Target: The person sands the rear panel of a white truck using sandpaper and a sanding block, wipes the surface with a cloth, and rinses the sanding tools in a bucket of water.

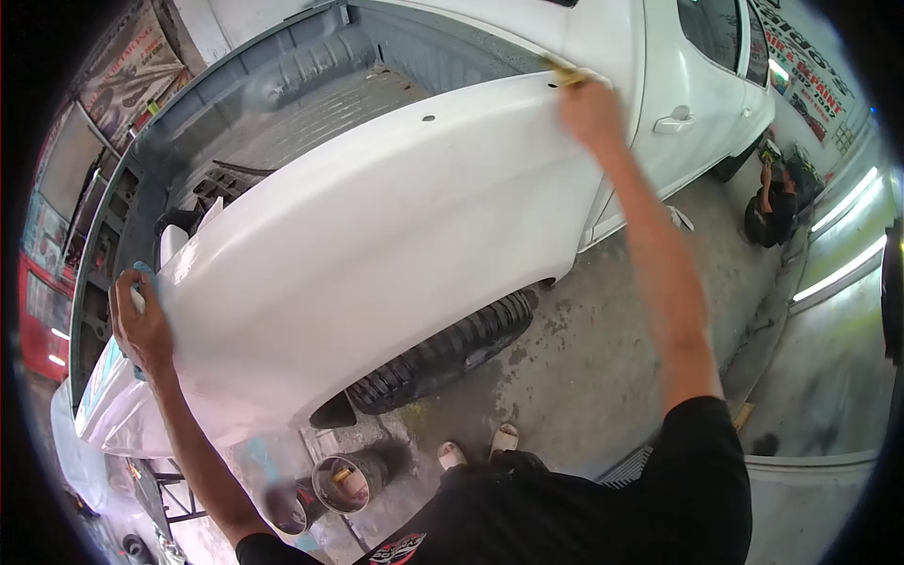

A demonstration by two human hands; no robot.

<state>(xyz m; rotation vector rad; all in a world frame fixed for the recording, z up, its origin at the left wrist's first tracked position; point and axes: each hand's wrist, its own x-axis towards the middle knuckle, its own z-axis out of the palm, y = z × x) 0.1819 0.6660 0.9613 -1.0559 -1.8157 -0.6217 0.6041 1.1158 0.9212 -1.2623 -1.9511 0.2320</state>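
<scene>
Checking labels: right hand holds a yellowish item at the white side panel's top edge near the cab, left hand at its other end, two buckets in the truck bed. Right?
The two buckets stand on the floor beside the truck, not in its bed; head view shows it. Right hand, yellowish item, left hand: as stated.

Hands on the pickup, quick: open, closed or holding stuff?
Left hand: holding something pale blue, mostly hidden.
Right hand: closed on something yellowish, too blurred to name.
</scene>
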